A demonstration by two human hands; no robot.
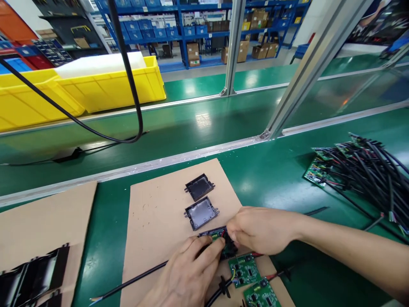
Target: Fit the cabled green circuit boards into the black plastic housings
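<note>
The worktop (262, 175) looks smooth and glossy, the sheet (156, 213) matt cardboard, the open casings (200, 213) hard plastic, the post (234, 47) bare metal, the bin (118, 91) shiny plastic.

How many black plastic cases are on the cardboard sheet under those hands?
3 visible: a far case, a middle case, and a near case partly covered by the left hand and right hand. More may be hidden beneath them.

Green circuit boards (244, 273) I see flecked with black, red lead (272, 276) at one edge, black casings (200, 186), black cable (140, 277) with blue showing at its tip, tan cardboard (159, 213) I log as dark-specked, green tabletop (255, 179), yellow bins (118, 91), blue shelving (179, 27), silver-grey posts (234, 42)
</note>
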